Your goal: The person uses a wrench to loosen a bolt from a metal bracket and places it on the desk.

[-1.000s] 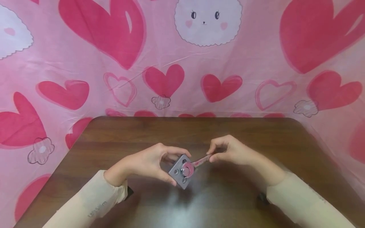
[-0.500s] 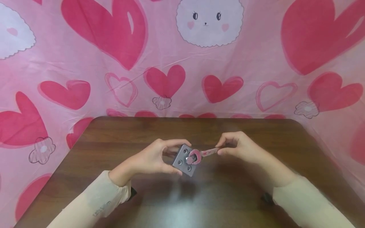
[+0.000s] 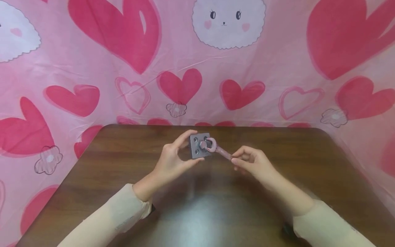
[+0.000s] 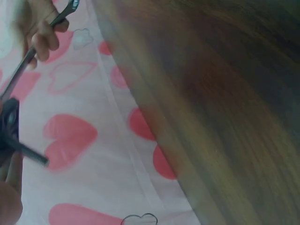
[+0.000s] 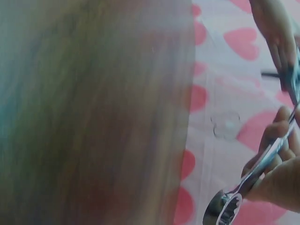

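Note:
My left hand (image 3: 169, 160) grips a square grey metal plate (image 3: 201, 154) by its edges, thumb below and fingers above, held up over the table. Holes show near the plate's corners, and a bolt head (image 3: 203, 144) stands out from its middle. The bolt's threaded shank (image 4: 32, 153) sticks out of the back in the left wrist view. A combination wrench (image 3: 223, 153) is pinched near its far end by my right hand (image 3: 255, 162). Its open end is right at the bolt head, mouth towards it. In the right wrist view the ring end (image 5: 228, 209) extends past the right hand.
A dark brown wooden table (image 3: 139, 144) lies beneath both hands. Behind it hangs a pink cloth (image 3: 271, 65) printed with hearts. Light sleeves (image 3: 102, 212) cover both forearms.
The left hand has raised the plate away from me and turned it more upright. The wrench has followed; its handle, which sloped up to the right, now slopes down to the right.

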Available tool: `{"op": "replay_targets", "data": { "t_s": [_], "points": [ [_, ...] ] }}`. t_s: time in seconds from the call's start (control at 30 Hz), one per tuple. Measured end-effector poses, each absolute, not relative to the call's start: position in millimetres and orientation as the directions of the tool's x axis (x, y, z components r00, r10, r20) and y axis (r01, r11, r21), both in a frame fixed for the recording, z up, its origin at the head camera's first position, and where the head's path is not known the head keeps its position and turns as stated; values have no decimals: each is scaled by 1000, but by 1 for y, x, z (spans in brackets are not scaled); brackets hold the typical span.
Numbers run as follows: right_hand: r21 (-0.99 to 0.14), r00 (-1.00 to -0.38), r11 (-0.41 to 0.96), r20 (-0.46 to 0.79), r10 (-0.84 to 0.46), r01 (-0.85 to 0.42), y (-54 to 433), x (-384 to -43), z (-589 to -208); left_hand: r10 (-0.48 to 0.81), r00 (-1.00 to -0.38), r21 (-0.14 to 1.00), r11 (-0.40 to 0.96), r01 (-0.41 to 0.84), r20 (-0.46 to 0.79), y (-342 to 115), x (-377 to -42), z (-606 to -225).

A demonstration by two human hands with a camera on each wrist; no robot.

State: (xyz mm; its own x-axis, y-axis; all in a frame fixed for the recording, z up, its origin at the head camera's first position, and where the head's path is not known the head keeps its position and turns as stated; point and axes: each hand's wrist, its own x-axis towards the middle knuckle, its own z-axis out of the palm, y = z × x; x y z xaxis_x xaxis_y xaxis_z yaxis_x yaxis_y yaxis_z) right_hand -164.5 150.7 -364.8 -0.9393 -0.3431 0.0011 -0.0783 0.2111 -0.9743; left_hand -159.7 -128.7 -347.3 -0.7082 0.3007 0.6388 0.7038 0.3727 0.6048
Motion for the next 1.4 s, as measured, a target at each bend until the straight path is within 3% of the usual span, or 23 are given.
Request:
{"op": "replay_targets", "data": {
  "t_s": [0.37,0.8,1.0,1.17,1.4],
  "points": [
    [-1000,-943,12,-11,-331,8,124,-153,-369,160,-574,470,423,775,803,-116,-160,-353],
    [-1000,-934,19,-22,-355,16,114,-154,-375,234,-610,484,427,764,757,-126,-159,-351],
    [-996,-921,93,-41,-387,6,121,-164,-379,384,-682,554,400,730,622,-144,-153,-342],
    [-986,-874,134,18,-486,-95,131,-171,-383,533,-730,662,365,654,428,-156,-148,-335],
    [-930,-782,213,113,-614,-301,146,-177,-377,740,-654,825,266,498,157,-159,-147,-328]
  ]
}}
